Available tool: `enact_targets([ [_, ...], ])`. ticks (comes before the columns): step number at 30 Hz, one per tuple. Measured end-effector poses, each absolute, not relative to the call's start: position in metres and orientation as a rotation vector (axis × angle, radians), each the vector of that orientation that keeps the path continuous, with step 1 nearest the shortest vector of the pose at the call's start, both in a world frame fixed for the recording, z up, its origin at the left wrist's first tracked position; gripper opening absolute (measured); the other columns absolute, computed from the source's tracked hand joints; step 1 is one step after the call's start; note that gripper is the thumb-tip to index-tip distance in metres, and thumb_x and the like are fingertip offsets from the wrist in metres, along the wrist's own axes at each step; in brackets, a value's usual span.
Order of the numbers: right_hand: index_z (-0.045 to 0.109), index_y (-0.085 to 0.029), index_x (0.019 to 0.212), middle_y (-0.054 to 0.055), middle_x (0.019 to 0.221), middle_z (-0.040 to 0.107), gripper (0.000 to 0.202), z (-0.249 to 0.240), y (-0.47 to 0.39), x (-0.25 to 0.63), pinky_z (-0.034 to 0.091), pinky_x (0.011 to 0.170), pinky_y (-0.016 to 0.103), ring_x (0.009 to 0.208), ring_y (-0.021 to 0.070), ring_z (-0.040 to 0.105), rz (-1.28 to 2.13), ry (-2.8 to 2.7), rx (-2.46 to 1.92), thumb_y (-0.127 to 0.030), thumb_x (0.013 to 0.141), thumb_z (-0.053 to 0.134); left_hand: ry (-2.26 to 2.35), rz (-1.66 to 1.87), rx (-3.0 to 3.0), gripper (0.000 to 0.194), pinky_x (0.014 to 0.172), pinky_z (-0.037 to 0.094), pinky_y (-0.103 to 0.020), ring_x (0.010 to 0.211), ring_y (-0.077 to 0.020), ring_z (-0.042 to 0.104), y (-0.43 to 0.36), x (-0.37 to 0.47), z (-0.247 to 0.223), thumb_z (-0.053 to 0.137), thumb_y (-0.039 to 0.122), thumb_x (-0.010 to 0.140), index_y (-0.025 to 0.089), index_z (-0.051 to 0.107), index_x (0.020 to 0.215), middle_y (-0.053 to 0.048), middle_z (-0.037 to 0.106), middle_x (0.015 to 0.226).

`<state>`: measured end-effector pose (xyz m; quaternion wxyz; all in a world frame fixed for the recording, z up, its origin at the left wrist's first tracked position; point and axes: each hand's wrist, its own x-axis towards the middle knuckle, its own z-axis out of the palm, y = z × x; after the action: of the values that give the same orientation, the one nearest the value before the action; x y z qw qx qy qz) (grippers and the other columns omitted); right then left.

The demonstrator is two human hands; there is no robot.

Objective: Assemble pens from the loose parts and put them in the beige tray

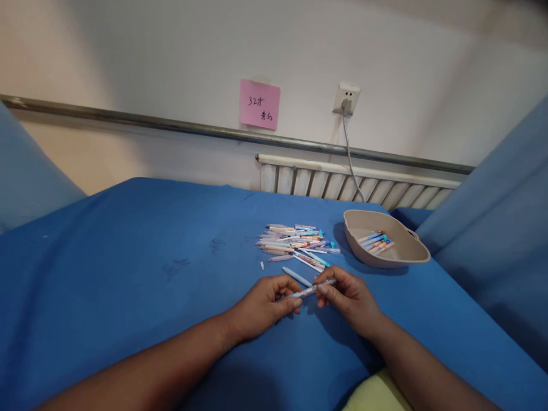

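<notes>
A slim pale pen (pixel 307 291) is held between both hands, just above the blue cloth. My left hand (pixel 269 303) pinches its left end, and my right hand (pixel 349 297) grips it toward the right end. Right behind my fingers lies a light blue pen barrel (pixel 296 277), flat on the cloth. Farther back is a loose pile of pens and pen parts (pixel 291 240) in white, peach, blue and brown tones. A small white tip piece (pixel 262 265) rests to the left of the pile's near side.
A beige basin (pixel 387 262) with several pens (pixel 375 242) inside stands right of the pile. Blue cloth (pixel 128 274) covers the table. Behind it are a radiator (pixel 325 182), a metal pipe (pixel 192 129) and a socket with a plugged cable (pixel 347 103). Blue curtains (pixel 492 228) hang at both sides.
</notes>
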<state>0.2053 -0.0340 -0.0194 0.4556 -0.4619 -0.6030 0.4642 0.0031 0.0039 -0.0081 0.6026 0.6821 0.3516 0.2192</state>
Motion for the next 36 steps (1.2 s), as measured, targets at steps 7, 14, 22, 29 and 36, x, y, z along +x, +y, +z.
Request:
enact_targets([
  [7,0.059,-0.019,0.089,-0.001,0.063,0.063,0.016,-0.017,-0.037,0.204,0.042,0.057,0.024,0.058,0.0130,0.058,1.042,-1.553,-1.162,-0.034,0.085,0.056,0.838,0.510,1.538,0.018,0.053,0.035,-0.019,0.052,-0.0079,0.044,0.000,0.005,-0.006,0.059,0.031,0.077,0.015,0.063,0.084,0.003,0.059,0.062],
  [14,0.058,-0.018,0.084,-0.002,0.062,0.058,0.016,-0.017,-0.033,0.202,0.041,0.053,0.022,0.054,0.0111,0.055,1.051,-1.566,-1.191,-0.034,0.084,0.056,0.853,0.512,1.669,0.019,0.061,0.039,-0.020,0.062,-0.0108,0.052,0.001,0.003,-0.007,0.056,0.031,0.080,0.013,0.063,0.083,0.002,0.060,0.066],
  [22,0.056,-0.017,0.075,-0.004,0.059,0.054,0.021,-0.020,-0.028,0.196,0.039,0.050,0.021,0.050,0.0092,0.050,1.089,-1.478,-1.197,-0.037,0.081,0.058,0.898,0.494,1.753,0.026,0.057,0.037,-0.020,0.058,-0.0104,0.049,0.006,0.002,-0.008,0.054,0.038,0.083,0.014,0.060,0.077,0.003,0.056,0.062],
  [29,0.054,-0.017,0.069,-0.003,0.055,0.056,0.030,-0.024,-0.016,0.206,0.036,0.048,0.021,0.046,0.0090,0.046,1.017,-1.298,-1.201,-0.046,0.078,0.059,0.935,0.543,1.674,0.027,0.053,0.034,-0.020,0.055,-0.0098,0.045,0.013,0.002,-0.007,0.054,0.041,0.080,0.015,0.060,0.079,0.004,0.052,0.058],
  [36,0.056,-0.018,0.068,0.000,0.059,0.060,0.027,-0.036,0.006,0.229,0.042,0.056,0.025,0.056,0.0155,0.057,0.809,-1.205,-1.389,-0.044,0.073,0.059,1.039,0.679,1.550,0.028,0.043,0.026,-0.019,0.042,-0.0068,0.034,0.024,0.001,-0.012,0.057,0.044,0.077,0.016,0.058,0.080,0.008,0.045,0.050],
])
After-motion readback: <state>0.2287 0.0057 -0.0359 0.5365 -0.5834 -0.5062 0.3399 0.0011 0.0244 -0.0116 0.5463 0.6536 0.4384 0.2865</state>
